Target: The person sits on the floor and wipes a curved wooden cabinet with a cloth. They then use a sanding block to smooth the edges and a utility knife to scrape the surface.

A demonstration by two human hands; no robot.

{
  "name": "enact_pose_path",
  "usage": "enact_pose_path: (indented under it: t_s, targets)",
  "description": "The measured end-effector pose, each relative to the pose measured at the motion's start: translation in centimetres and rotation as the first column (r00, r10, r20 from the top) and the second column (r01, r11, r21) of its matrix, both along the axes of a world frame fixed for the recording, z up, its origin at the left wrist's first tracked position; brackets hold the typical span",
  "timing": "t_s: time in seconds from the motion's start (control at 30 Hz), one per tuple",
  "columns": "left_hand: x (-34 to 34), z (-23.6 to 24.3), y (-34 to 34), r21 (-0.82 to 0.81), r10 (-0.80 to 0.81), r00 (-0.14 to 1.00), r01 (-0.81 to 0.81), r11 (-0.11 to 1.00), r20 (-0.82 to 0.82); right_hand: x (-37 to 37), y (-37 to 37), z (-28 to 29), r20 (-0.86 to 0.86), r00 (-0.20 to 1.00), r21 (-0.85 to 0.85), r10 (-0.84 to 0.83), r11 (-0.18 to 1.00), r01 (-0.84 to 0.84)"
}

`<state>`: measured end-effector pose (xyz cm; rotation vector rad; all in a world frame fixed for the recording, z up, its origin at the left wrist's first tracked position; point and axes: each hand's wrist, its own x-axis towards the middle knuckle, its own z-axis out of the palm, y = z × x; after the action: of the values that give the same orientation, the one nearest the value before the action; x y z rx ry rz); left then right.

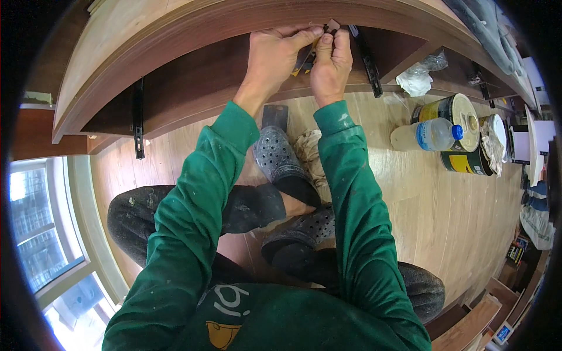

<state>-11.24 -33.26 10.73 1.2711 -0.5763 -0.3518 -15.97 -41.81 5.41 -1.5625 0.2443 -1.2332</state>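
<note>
Mid-job: left hand (274,54) and right hand (331,61) pinch a small yellow tool (305,63) together against the shelf edge (234,23). Glue can (453,111) sits open nearby; how much remains is unclear.

Just between the pinching left hand (275,50) and right hand (332,58) sits a small yellow-and-black tool (307,61), set against the dark brown edge of the wooden cabinet (193,23), whose top face is pale tan. Below the grip, both sleeves (193,205) are deep green with pale flecks. Under them lie grey perforated clogs (280,157) and dark, speckled trousers (140,219). Right of the grip stand a yellow-and-black tin (451,111) and a clear bottle (426,136) with a blue cap and label.
</note>
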Motion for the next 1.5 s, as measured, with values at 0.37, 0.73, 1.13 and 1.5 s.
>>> enact_pose_path:
  t_s: [0.37, 0.73, 1.13, 1.5]
  targets:
    - [1.3, -0.5, 1.6, -0.062, 0.040, 0.999, -0.039, 0.997, 0.021, 0.7, 1.8, 0.5, -0.004, 1.000, -0.063, 0.023, 0.998, -0.023]
    - [3.4, -1.3, 5.6, -0.041, 0.089, 0.996, -0.089, 0.995, -0.001, 1.7, 4.2, 0.6, -0.093, 0.991, -0.133, 0.096, 0.985, -0.108]
    - [-1.3, 0.5, 0.2, 0.044, 0.001, 0.999, -0.002, 0.999, 0.034, -7.3, 0.6, -3.6, -0.062, 0.984, 0.519, -0.168, 0.837, 0.176]
    - [-2.2, -1.1, -1.4, 0.050, 0.069, 0.996, -0.071, 0.996, 0.054, -6.4, 2.0, -1.5, -0.049, 0.992, 0.220, -0.118, 0.967, 0.126]
